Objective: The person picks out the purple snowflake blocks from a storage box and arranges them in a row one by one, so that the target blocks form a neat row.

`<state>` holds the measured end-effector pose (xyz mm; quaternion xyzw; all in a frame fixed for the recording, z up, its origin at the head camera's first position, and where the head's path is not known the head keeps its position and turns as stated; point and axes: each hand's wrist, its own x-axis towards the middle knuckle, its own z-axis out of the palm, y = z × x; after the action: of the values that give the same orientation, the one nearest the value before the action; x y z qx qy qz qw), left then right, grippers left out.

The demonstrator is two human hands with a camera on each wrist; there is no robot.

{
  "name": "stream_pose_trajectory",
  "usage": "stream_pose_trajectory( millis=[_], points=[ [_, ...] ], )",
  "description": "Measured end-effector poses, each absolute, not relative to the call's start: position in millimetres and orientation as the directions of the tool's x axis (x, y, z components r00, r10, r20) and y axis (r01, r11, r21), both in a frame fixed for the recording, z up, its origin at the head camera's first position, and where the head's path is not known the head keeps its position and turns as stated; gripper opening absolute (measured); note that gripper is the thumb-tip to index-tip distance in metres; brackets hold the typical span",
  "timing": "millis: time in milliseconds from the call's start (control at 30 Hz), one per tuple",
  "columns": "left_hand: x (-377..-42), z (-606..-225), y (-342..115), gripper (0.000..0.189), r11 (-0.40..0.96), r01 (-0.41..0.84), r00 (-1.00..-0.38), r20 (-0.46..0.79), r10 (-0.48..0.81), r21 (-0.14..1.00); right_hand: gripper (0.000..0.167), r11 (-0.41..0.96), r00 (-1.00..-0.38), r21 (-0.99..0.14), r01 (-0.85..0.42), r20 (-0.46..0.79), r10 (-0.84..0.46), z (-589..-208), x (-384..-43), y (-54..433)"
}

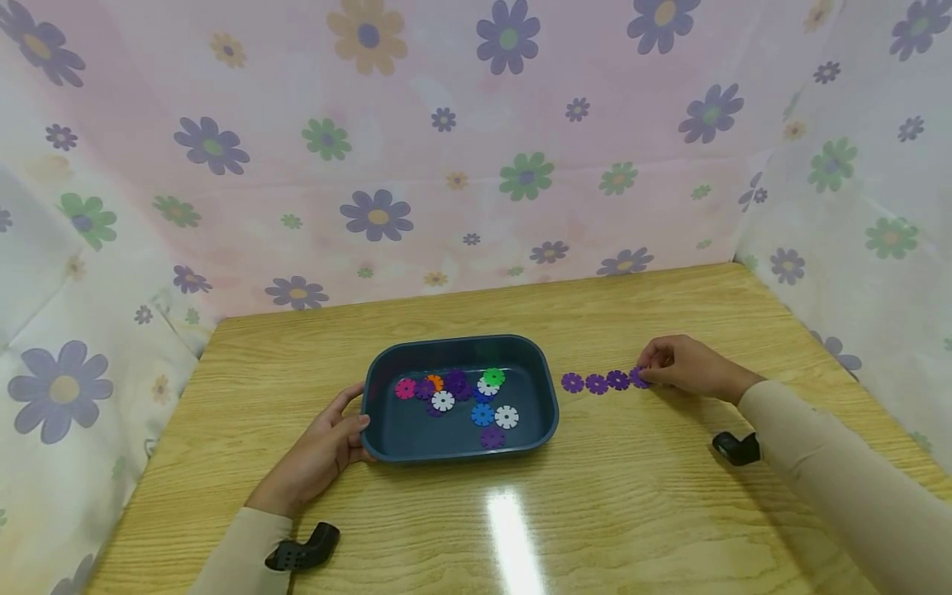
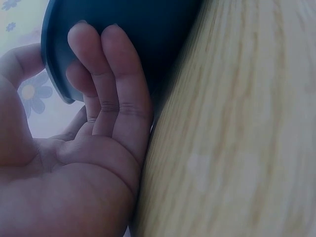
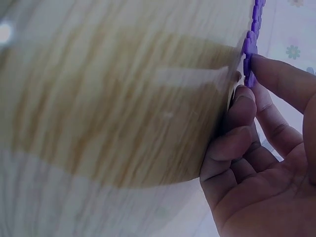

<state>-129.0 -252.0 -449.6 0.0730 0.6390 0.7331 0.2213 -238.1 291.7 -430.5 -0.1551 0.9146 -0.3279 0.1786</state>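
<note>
A dark blue plastic tub (image 1: 416, 435) holds several notched flower-shaped discs in purple, white, blue, green, orange and pink. My left hand (image 1: 320, 454) grips its left end, thumb at the rim and fingers against the outer wall, as the left wrist view also shows. To the right of the tub, several purple discs (image 1: 597, 384) lie in a row on the table. At the row's right end my right hand (image 1: 692, 368) pinches a purple disc (image 1: 639, 378) between thumb and fingers. In the right wrist view the purple discs (image 3: 250, 49) appear edge-on.
The wood-grain table (image 1: 610, 512) carries a bright light reflection near its front. Flower-patterned cloth (image 1: 446, 157) stands behind it and on both sides. A black wrist device (image 1: 303, 552) sits on the left forearm, another black device (image 1: 736, 448) by the right.
</note>
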Motion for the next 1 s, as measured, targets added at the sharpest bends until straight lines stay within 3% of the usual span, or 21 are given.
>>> stream_pose_trajectory(
  millis=[433, 733, 1000],
  points=[
    [-129, -449, -253, 0.068, -0.077, -0.239, -0.891, -0.187, 0.413, 0.968, 0.013, 0.752, -0.898, -0.632, -0.188, -0.200, -0.392, -433, -240, 293],
    [-130, -452, -254, 0.068, -0.095, -0.237, -0.889, -0.177, 0.422, 0.967, 0.017, 0.736, -0.919, -0.619, -0.273, -0.057, -0.389, -415, -235, 276],
    [-130, -451, -253, 0.068, -0.079, -0.233, -0.891, -0.180, 0.417, 0.969, 0.009, 0.627, -0.861, -0.645, -0.438, 0.101, -0.498, -384, -223, 221]
  ],
)
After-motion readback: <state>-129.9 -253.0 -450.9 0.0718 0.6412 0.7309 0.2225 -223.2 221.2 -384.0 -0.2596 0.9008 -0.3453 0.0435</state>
